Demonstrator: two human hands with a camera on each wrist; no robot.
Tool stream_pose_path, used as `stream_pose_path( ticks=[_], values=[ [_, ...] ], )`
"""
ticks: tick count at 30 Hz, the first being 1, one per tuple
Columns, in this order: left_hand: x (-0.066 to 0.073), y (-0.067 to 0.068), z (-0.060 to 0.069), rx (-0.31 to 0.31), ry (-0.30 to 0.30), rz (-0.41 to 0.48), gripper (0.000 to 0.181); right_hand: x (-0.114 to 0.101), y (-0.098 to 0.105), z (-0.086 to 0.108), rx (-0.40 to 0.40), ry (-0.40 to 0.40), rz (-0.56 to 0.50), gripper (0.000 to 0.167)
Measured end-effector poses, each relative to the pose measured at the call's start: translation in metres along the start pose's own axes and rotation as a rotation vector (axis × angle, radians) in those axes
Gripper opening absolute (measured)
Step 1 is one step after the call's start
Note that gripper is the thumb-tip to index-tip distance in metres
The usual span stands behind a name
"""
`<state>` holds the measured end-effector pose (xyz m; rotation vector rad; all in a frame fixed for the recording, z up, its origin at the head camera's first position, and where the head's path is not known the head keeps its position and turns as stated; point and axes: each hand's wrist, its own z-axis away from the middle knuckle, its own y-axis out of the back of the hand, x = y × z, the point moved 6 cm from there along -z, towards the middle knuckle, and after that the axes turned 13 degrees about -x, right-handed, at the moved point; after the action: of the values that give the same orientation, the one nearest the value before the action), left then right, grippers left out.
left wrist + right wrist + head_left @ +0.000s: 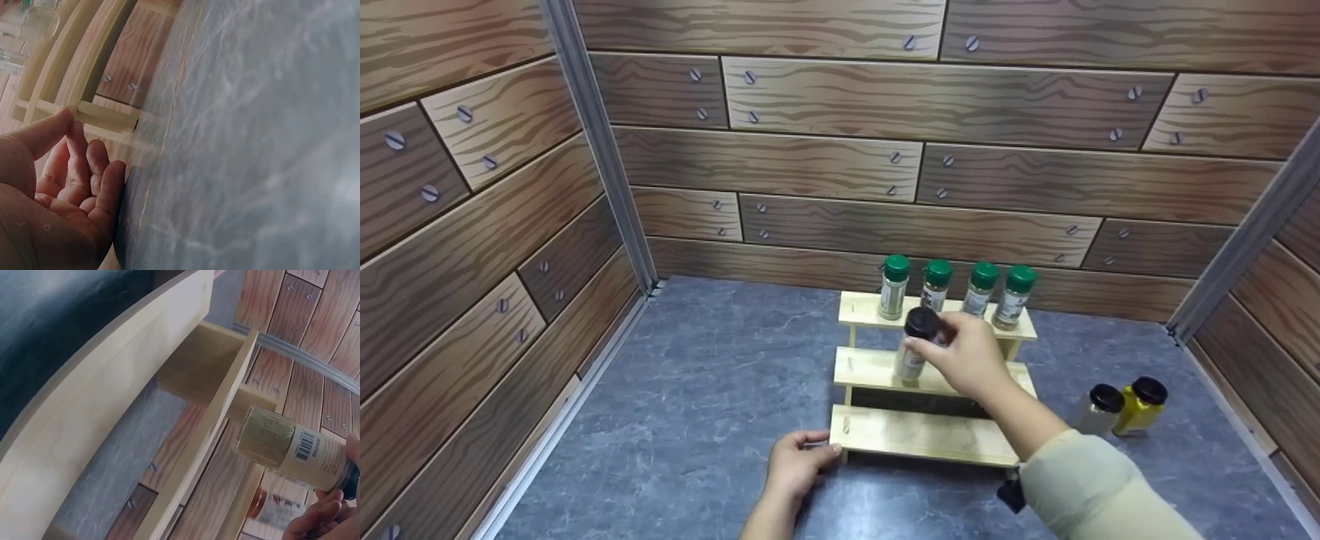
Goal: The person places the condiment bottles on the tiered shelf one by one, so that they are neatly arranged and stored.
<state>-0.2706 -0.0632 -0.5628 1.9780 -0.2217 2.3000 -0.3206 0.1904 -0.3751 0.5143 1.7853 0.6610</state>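
Note:
A pale wooden three-tier rack (pixel 922 436) stands on the grey surface. My left hand (pixel 795 466) is at the left end of its lowest shelf; in the left wrist view, thumb and forefinger pinch the shelf's corner (pixel 104 115). By its black cap, my right hand (pixel 971 358) grips a clear glass spice jar (pixel 910 361), upright over the left part of the middle shelf (pixel 855 367). Pale powder and a barcode label show on this jar (pixel 292 447) in the right wrist view. Whether its base touches the shelf I cannot tell.
Several green-capped spice jars (pixel 893 289) stand in a row on the top shelf. On the right, a black-capped jar (pixel 1099 411) stands beside a yellow jar (pixel 1140 409) with a black cap. Wood-patterned walls (pixel 825 165) enclose the back and sides.

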Motion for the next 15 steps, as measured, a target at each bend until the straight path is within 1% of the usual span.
stream_pose_path(
  ticks=[6,11,15],
  values=[
    [-0.001,-0.001,0.000,-0.002,-0.014,-0.002,0.033,-0.006,-0.018,-0.012,-0.028,-0.026,-0.044,0.026],
    [-0.001,-0.001,-0.002,0.009,-0.018,-0.008,0.033,-0.003,-0.028,-0.020,-0.025,-0.045,-0.049,0.026],
    [-0.001,0.001,-0.003,0.011,-0.015,-0.006,0.033,-0.002,-0.034,-0.023,-0.015,-0.044,-0.051,0.028]
  ],
)
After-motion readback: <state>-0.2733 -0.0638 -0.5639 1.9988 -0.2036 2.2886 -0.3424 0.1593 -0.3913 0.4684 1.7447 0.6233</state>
